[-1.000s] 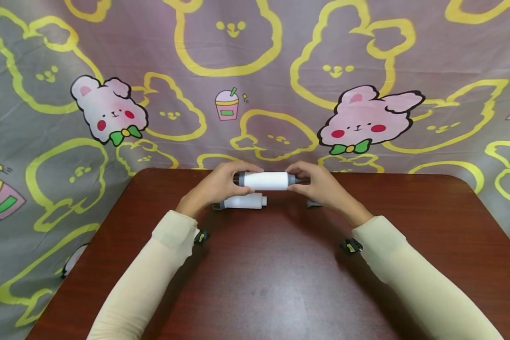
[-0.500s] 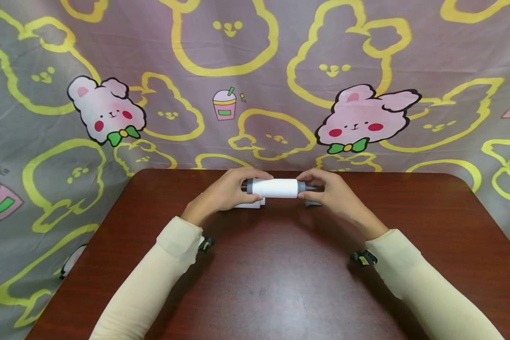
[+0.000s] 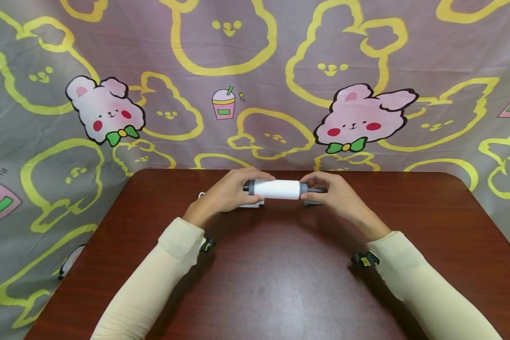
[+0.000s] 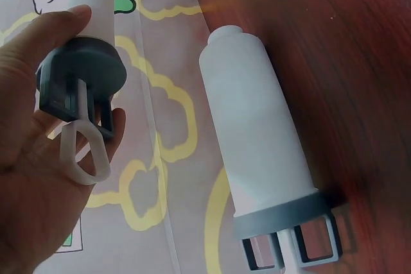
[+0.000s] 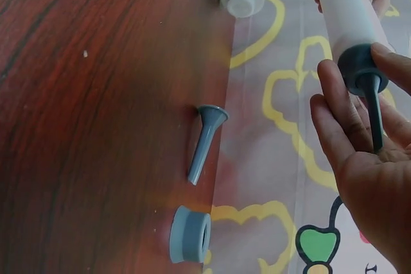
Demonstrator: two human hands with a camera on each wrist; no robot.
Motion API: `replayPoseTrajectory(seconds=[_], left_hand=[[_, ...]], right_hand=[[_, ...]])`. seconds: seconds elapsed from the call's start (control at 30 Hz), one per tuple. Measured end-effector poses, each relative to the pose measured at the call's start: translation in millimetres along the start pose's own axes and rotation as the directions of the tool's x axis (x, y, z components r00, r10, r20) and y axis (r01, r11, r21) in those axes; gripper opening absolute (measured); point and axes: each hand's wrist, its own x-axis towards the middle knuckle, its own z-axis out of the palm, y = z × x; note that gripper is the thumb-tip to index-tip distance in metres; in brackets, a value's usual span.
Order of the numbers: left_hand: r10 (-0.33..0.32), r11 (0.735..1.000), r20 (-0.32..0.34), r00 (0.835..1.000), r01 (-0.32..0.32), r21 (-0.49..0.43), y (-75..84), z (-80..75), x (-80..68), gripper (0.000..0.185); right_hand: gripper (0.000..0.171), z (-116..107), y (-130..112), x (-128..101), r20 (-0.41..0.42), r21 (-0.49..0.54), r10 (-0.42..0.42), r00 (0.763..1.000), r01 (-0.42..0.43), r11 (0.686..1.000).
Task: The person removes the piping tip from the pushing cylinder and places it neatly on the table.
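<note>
Between both hands is a large white plastic syringe (image 3: 278, 189), held level with a grey collar at each end. My left hand (image 3: 227, 191) grips the collar at the plunger end. In the left wrist view its pale looped plunger handle (image 4: 85, 152) sticks out past the grey finger holds. My right hand (image 3: 340, 189) holds the other end, thumb and fingers round the grey cap (image 5: 363, 65), with the long grey nozzle (image 5: 373, 117) pointing into the palm. A second similar syringe (image 4: 257, 126) lies on the table, partly hidden behind my left hand in the head view.
On the dark wooden table (image 3: 276, 283), a loose grey funnel-ended nozzle (image 5: 207, 139) and a grey ring-shaped cap (image 5: 191, 235) lie near the far edge below my right hand. A patterned cloth (image 3: 272, 94) hangs right behind the table.
Both hands have moved right and slightly nearer with the syringe between them, mostly in the first half second. My left hand now covers more of the second syringe. The grip looks the same.
</note>
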Motion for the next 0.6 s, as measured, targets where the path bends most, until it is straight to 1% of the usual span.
replayPoseTrajectory(seconds=[0.3,0.43,0.6], left_hand=[[0.008,1.0,-0.009,1.0,-0.008,0.02,4.0,-0.5,-1.6,0.048],[0.012,1.0,-0.005,1.0,-0.012,0.026,4.9,-1.7,-1.8,0.049],[0.019,0.999,-0.002,1.0,-0.019,0.028,5.2,-3.7,-2.0,0.048]], right_hand=[[0.035,-1.2,-1.8,-2.9,0.017,0.035,0.007,1.0,-0.007,0.999],[0.034,-2.6,-3.0,-4.3,0.019,0.038,0.015,1.0,-0.015,0.999],[0.03,-3.4,-5.2,-5.2,0.023,0.034,0.005,1.0,-0.005,0.999]])
